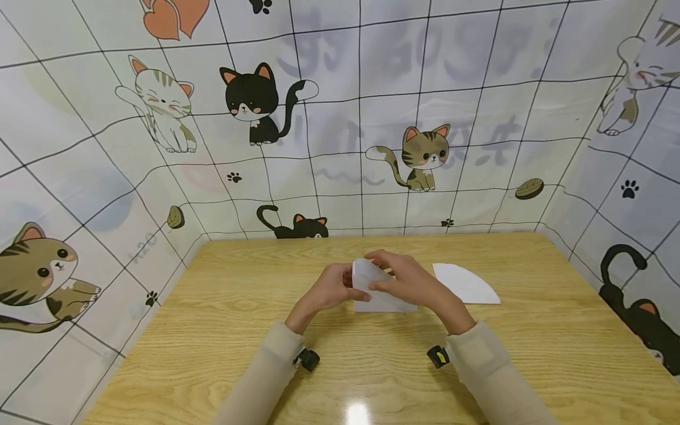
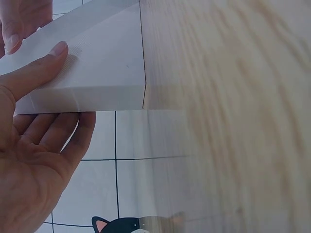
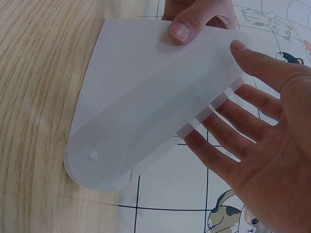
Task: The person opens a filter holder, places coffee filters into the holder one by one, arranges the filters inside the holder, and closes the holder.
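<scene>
A white wedge-shaped case (image 1: 390, 301) stands upright on its long edge on the table, held between both hands. My left hand (image 1: 329, 288) grips its upright side, thumb on the near face and fingers behind, as the left wrist view shows. My right hand (image 1: 406, 277) holds the slanted side, with its thumb near the upper end and its fingertips along the far edge. In the right wrist view a translucent strip (image 3: 160, 107) with a rounded end and a small round dot runs along that slanted side. The case's inside is hidden.
A flat white quarter-circle piece (image 1: 467, 286) lies on the wooden table (image 1: 239, 313), right of the case and partly behind my right forearm. Cloth with cats and grid lines (image 1: 340, 130) hangs behind the table and along both sides.
</scene>
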Tool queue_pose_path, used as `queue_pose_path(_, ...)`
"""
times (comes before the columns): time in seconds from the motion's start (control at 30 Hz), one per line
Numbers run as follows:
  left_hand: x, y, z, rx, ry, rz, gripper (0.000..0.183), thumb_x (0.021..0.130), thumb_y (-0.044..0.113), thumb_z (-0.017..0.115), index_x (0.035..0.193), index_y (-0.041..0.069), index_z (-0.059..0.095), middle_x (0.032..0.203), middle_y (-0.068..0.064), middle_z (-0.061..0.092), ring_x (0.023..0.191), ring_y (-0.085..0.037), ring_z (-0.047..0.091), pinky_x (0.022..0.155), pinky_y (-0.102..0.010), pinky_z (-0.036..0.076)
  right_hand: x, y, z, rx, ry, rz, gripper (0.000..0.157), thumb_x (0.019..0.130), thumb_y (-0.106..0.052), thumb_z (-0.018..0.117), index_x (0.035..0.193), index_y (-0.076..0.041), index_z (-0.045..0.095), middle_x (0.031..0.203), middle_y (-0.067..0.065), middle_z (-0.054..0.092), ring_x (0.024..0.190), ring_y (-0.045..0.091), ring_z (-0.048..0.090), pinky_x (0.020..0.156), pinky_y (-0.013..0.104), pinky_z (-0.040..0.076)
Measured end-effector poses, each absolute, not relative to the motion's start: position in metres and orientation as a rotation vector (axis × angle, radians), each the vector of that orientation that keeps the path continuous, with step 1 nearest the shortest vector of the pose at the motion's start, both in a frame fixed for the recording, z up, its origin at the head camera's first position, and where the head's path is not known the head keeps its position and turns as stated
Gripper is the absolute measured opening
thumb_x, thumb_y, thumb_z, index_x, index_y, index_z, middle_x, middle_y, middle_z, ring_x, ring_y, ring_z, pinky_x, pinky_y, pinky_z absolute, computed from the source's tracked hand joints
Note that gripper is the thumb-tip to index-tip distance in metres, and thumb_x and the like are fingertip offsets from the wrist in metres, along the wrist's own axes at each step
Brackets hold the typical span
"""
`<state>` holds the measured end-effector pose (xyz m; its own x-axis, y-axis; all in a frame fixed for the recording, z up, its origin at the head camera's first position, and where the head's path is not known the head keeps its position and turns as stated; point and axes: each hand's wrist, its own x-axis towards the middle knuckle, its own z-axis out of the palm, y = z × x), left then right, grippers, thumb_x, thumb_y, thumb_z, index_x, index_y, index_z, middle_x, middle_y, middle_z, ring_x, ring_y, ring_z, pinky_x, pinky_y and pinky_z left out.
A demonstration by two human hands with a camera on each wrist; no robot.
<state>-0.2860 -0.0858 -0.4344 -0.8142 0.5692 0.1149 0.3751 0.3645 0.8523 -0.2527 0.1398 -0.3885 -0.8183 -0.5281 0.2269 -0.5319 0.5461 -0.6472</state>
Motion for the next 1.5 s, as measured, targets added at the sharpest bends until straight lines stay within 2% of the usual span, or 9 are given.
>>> queue_pose_path(0.3, -0.2866, -0.0861, -0.4353, 0.886, 2.405, 1.438, 0.041, 0.085, 0.011, 0.086, 0.122, 0.003, 0.071, 0.111, -0.015, 0.078, 0.092, -0.017, 0.076, 0.077, -0.024, 0.059, -0.2517, 0.1391, -0.3888, 0.955, -2.747, 1.109, 0.055, 0.096, -0.021, 0.076, 0.145, -0.008, 0.054, 0.131, 0.014, 0.07, 0.12, 0.03, 0.068, 0.097, 0.049, 0.058)
queue_pose_path(0.73, -0.2878, -0.0841, -0.4313, 0.922, 2.429, 1.364, 0.041, 0.087, 0.013, 0.085, 0.124, 0.004, 0.07, 0.11, -0.012, 0.077, 0.089, -0.013, 0.075, 0.076, -0.025, 0.06, -0.2543, 0.1407, -0.3931, 0.977, -2.713, 1.043, 0.053, 0.094, -0.017, 0.078, 0.142, -0.007, 0.057, 0.12, 0.015, 0.074, 0.108, 0.03, 0.072, 0.087, 0.046, 0.06)
queue_pose_path(1.03, -0.2913, -0.0851, -0.4369, 0.908, 2.403, 1.365, 0.039, 0.089, 0.022, 0.084, 0.124, 0.009, 0.071, 0.109, -0.008, 0.078, 0.089, -0.01, 0.074, 0.077, -0.026, 0.059, -0.2551, 0.1388, -0.392, 0.965, -2.722, 1.033, 0.053, 0.094, -0.016, 0.078, 0.143, -0.009, 0.057, 0.12, 0.014, 0.074, 0.109, 0.031, 0.072, 0.086, 0.046, 0.06)
queue_pose_path(1.5, -0.2866, -0.0842, -0.4356, 0.881, 2.439, 1.399, 0.045, 0.086, 0.019, 0.086, 0.127, 0.007, 0.07, 0.111, -0.009, 0.077, 0.088, -0.01, 0.074, 0.075, -0.024, 0.059, -0.2542, 0.1372, -0.3942, 0.962, -2.728, 1.045, 0.054, 0.094, -0.017, 0.078, 0.142, -0.009, 0.057, 0.12, 0.014, 0.074, 0.108, 0.03, 0.072, 0.084, 0.043, 0.06)
